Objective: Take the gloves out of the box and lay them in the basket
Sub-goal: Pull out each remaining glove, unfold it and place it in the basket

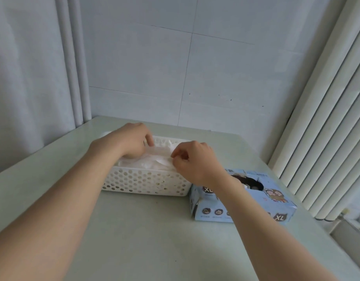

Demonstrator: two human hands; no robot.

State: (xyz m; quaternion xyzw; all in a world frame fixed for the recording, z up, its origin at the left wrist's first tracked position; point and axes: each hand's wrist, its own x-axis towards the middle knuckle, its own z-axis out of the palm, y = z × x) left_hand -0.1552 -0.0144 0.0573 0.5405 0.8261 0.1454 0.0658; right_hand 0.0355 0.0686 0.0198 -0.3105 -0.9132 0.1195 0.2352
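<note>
A thin white glove [161, 154] is stretched just above the basket [144, 181], pinched at each end between my two hands. Under it, more gloves [146, 165] lie in a crumpled pale heap that fills the basket nearly to its rim. My left hand [130, 140] hangs over the basket's far left part with its fingers curled around one edge of the glove. My right hand [193, 159], over the basket's right end, nips the other edge between thumb and forefinger. The blue box [207, 209] marked XL sits just beside the basket's right end, nearly touching it. Its oval opening faces up, and something pale shows inside. Both stand on the pale green table [154, 230]. I judge this to be the laying-down step. Next, I need to lower the glove flat onto the heap, loosen both pinches without dragging it back up, and then send my right hand across to the box opening for another.
</note>
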